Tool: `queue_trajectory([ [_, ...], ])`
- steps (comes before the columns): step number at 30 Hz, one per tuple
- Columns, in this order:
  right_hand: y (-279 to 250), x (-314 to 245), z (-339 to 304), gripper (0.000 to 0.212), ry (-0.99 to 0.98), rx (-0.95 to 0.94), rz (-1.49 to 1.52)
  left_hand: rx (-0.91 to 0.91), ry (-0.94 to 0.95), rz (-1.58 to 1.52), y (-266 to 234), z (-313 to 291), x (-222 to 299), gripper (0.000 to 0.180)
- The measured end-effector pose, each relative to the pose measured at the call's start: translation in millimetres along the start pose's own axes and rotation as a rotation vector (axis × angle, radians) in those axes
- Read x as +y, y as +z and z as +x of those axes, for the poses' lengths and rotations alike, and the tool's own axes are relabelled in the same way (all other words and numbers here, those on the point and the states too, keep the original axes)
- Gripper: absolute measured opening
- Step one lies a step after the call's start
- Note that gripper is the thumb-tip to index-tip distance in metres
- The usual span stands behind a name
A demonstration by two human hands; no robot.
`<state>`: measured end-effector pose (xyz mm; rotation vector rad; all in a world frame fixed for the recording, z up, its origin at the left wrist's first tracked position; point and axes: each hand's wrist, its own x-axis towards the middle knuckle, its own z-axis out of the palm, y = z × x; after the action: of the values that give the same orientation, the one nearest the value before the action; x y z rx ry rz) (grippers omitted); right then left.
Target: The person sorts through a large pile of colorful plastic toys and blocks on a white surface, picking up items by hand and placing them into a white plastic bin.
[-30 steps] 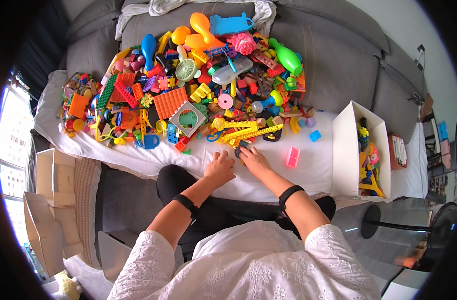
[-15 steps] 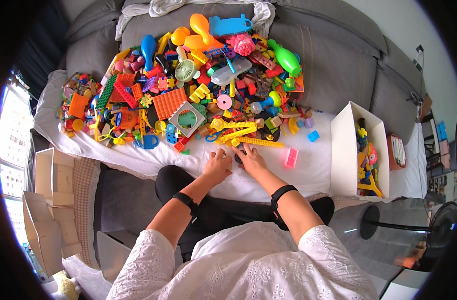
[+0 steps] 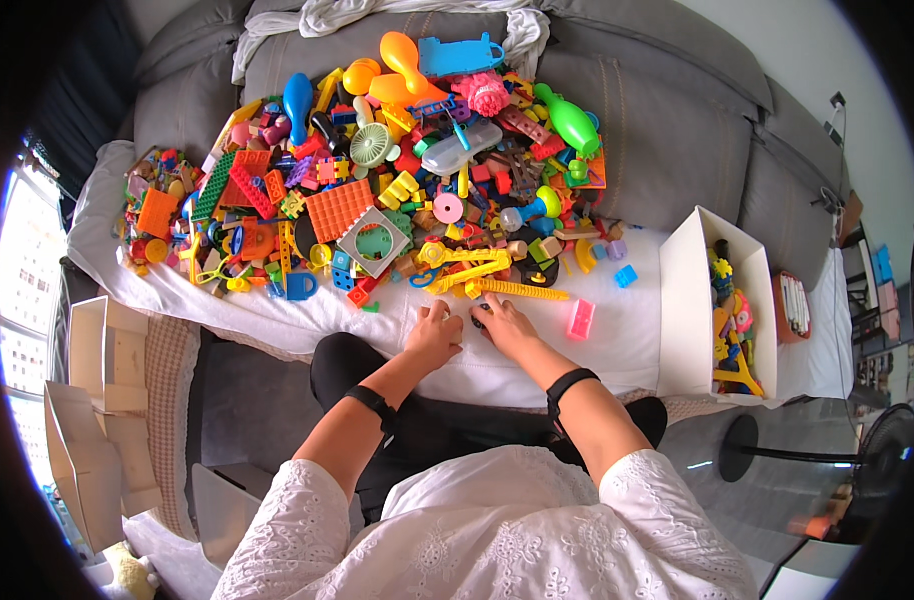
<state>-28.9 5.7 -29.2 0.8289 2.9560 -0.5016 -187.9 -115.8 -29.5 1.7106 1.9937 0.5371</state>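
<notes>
At the front edge of the toy pile (image 3: pixel 372 215), my two hands are side by side over the white sheet (image 3: pixel 617 365). My right hand (image 3: pixel 503 326) has its fingers curled round a small dark piece (image 3: pixel 478 318), mostly covered, so its kind does not show. My left hand (image 3: pixel 435 336) is closed just beside it, fingers bent inward; what it holds, if anything, is hidden. Just beyond both hands lie a yellow jointed toy arm (image 3: pixel 467 268) and a yellow toothed strip (image 3: pixel 525 291). A pink block (image 3: pixel 580 319) rests right of my right hand.
A white box (image 3: pixel 685 335) with colourful toys inside stands at the right. Beyond it is a reddish container (image 3: pixel 792 305). The grey sofa back (image 3: pixel 667 130) rises behind the pile. Open cartons (image 3: pixel 107 355) stand at the left, and a blue block (image 3: pixel 626 276) lies near the pile's right edge.
My right hand's fingers have drawn back toward me and curled in round the dark piece. My left hand has barely moved. The yellow strip's near end now shows more.
</notes>
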Motion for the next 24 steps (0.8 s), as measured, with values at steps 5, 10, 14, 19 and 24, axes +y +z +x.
queue_trajectory([
  [5,-5.2,8.4,15.7,0.038,-0.011,-0.141,-0.001,-0.019,-0.019,-0.023,2.1,5.9,-0.9,0.044],
  [10,-4.5,5.3,-0.3,0.037,-0.069,-0.061,0.025,-0.028,-0.035,-0.015,2.4,2.4,-3.1,0.043],
  [14,4.7,8.6,8.5,0.035,-0.101,-0.024,-0.032,0.023,0.011,0.036,3.4,8.2,-6.6,0.043],
  [19,21.8,19.4,3.3,0.033,0.139,0.002,0.219,0.049,0.016,-0.067,-4.1,11.0,3.1,0.041],
  [24,-6.3,23.0,-23.1,0.031,-0.065,0.086,0.385,0.005,-0.152,-0.403,-1.8,13.4,10.9,0.037],
])
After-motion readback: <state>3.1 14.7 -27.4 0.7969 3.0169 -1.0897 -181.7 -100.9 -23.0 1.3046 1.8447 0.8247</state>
